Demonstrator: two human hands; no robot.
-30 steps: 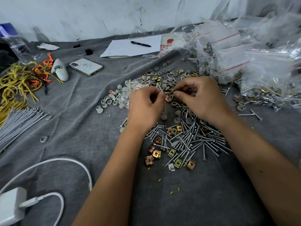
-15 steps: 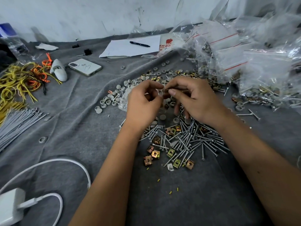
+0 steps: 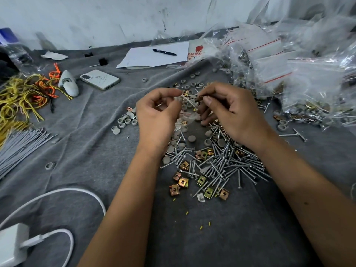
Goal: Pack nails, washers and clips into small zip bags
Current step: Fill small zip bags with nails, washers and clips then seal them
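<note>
Both hands hover above the grey cloth surface [image 3: 96, 151], over the scattered nails [image 3: 221, 166]. The left hand [image 3: 156, 116] pinches the small zip bag [image 3: 183, 114] by its mouth, apparently to keep it open. The right hand [image 3: 229, 110] has its grip closed on a thin nail, long axis level, tip pointing left toward the bag's opening.

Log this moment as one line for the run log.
left hand holds zip bag | right hand pinches its top edge | nails loose on cloth
</note>
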